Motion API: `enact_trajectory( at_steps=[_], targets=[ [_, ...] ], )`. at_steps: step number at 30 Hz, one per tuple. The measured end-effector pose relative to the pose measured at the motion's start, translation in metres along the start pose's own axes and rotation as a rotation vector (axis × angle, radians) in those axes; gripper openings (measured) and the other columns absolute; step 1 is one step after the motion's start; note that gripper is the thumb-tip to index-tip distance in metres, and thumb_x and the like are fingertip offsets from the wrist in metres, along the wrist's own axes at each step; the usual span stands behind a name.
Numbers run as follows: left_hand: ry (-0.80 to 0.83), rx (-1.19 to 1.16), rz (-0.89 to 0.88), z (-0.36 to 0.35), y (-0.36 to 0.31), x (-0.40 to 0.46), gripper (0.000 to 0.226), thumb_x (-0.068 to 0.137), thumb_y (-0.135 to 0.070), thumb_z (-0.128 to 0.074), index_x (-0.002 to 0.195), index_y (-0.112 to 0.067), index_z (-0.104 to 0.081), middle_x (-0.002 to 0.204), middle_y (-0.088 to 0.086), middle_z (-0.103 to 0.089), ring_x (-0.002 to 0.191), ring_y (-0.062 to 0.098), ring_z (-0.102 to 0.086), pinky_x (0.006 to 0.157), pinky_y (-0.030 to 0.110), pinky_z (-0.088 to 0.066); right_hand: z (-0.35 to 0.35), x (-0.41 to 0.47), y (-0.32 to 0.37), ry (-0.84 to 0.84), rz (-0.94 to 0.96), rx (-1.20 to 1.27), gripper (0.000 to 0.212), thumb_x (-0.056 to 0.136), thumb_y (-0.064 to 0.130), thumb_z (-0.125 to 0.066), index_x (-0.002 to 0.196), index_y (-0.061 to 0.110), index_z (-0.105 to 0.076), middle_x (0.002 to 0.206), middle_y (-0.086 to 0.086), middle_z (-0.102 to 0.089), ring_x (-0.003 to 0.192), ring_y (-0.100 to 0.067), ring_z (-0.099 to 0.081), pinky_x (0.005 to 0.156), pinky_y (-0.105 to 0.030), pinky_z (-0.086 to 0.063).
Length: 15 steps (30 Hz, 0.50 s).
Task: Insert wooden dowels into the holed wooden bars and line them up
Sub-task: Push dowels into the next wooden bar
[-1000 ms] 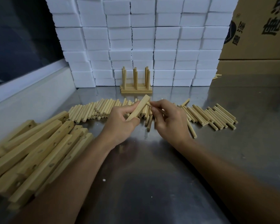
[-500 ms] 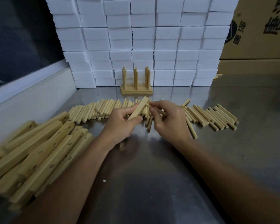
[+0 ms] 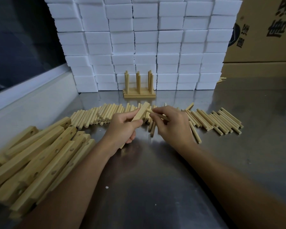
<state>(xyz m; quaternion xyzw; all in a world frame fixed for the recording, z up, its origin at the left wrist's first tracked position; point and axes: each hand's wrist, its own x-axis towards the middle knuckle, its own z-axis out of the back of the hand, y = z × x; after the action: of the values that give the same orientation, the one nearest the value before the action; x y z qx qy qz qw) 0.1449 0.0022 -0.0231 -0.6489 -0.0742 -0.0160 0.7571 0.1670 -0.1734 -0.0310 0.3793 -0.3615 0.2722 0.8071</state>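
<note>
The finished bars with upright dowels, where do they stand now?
In the head view, the finished bars stand at the back centre of the table, against the white foam blocks, beyond the loose dowels.

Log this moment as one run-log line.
left hand: grips holed bar | right hand: pinches dowel at bar's side | finished bars: by foam blocks

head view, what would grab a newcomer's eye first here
At centre, the left hand grips a wooden bar while the right hand pinches a dowel against its far end. Behind them a long row of loose dowels crosses the steel table, and a pile of holed bars lies near left. A wall of white foam blocks rises at the back.
</note>
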Motion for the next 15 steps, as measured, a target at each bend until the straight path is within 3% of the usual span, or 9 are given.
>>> enact_trajectory(
  at_steps=[1, 3, 4, 5, 6, 8, 12, 15],
  targets=[
    [-0.007, 0.026, -0.025, 0.0005, 0.0014, 0.0001, 0.044, 0.092, -0.005, -0.064, 0.13, -0.028, -0.064, 0.064, 0.003, -0.061, 0.047, 0.013, -0.047, 0.04, 0.025, -0.03, -0.0005, -0.0002, 0.0, 0.002, -0.01, 0.023, 0.018, 0.091, 0.016, -0.072, 0.102, 0.001, -0.075, 0.09, -0.007, -0.075, 0.076, -0.019, -0.07, 0.069, -0.04, -0.057],
    [-0.016, 0.09, -0.104, 0.001, 0.0032, -0.0001, 0.044, 0.092, -0.007, -0.065, 0.129, -0.03, -0.063, 0.068, -0.011, -0.072, 0.064, 0.002, -0.026, 0.048, 0.021, -0.025, -0.0014, -0.0005, -0.0009, 0.012, -0.051, 0.064, 0.019, 0.093, 0.018, -0.07, 0.103, 0.003, -0.074, 0.086, -0.005, -0.075, 0.071, -0.016, -0.069, 0.067, -0.041, -0.057],
    [-0.02, 0.124, -0.146, 0.0012, 0.0033, -0.0001, 0.045, 0.091, -0.007, -0.066, 0.129, -0.03, -0.063, 0.081, -0.019, -0.074, 0.095, -0.001, -0.038, 0.072, 0.015, -0.025, -0.0014, -0.0003, -0.0019, 0.026, -0.075, 0.086, 0.019, 0.094, 0.02, -0.069, 0.104, 0.005, -0.074, 0.083, -0.003, -0.075, 0.066, -0.014, -0.068, 0.065, -0.041, -0.057],
    [-0.027, 0.159, -0.185, 0.0017, 0.0031, 0.0, 0.046, 0.091, -0.006, -0.068, 0.129, -0.03, -0.063, 0.088, -0.024, -0.073, 0.095, -0.006, -0.056, 0.056, 0.032, -0.053, -0.0013, 0.0001, -0.0031, 0.04, -0.097, 0.114, 0.019, 0.094, 0.021, -0.068, 0.104, 0.006, -0.073, 0.08, -0.001, -0.073, 0.062, -0.013, -0.067, 0.063, -0.041, -0.056],
    [-0.033, 0.188, -0.221, 0.0019, 0.0029, -0.0003, 0.047, 0.09, -0.006, -0.068, 0.13, -0.03, -0.063, 0.086, -0.026, -0.072, 0.071, -0.009, -0.065, 0.051, 0.019, -0.037, -0.0012, 0.0006, -0.0043, 0.049, -0.111, 0.143, 0.018, 0.095, 0.021, -0.067, 0.104, 0.007, -0.073, 0.078, 0.0, -0.072, 0.059, -0.012, -0.065, 0.061, -0.041, -0.056],
    [-0.044, 0.223, -0.276, 0.0012, 0.0034, 0.0001, 0.048, 0.089, -0.007, -0.069, 0.131, -0.03, -0.062, 0.076, -0.023, -0.066, 0.058, -0.004, -0.055, 0.054, 0.017, -0.04, -0.0013, 0.0013, -0.0051, 0.05, -0.112, 0.176, 0.016, 0.096, 0.02, -0.066, 0.105, 0.008, -0.073, 0.075, 0.003, -0.071, 0.058, -0.009, -0.064, 0.059, -0.038, -0.055],
    [-0.066, 0.249, -0.333, -0.0025, 0.0071, 0.0024, 0.049, 0.089, -0.007, -0.07, 0.132, -0.03, -0.062, 0.074, -0.012, -0.056, 0.055, 0.002, -0.048, 0.055, 0.02, -0.038, -0.0028, 0.0009, -0.006, 0.031, -0.09, 0.189, 0.019, 0.095, 0.014, -0.066, 0.11, 0.006, -0.076, 0.073, 0.009, -0.068, 0.057, -0.005, -0.061, 0.057, -0.025, -0.051],
    [-0.076, 0.261, -0.335, -0.0043, 0.0088, 0.0026, 0.049, 0.089, -0.007, -0.07, 0.132, -0.028, -0.062, 0.07, -0.016, -0.054, 0.054, 0.001, -0.047, 0.056, 0.021, -0.037, -0.0027, 0.0004, -0.0079, 0.046, -0.1, 0.185, 0.02, 0.095, 0.011, -0.066, 0.112, 0.006, -0.075, 0.071, 0.005, -0.07, 0.056, -0.01, -0.062, 0.057, -0.026, -0.05]
  ],
)
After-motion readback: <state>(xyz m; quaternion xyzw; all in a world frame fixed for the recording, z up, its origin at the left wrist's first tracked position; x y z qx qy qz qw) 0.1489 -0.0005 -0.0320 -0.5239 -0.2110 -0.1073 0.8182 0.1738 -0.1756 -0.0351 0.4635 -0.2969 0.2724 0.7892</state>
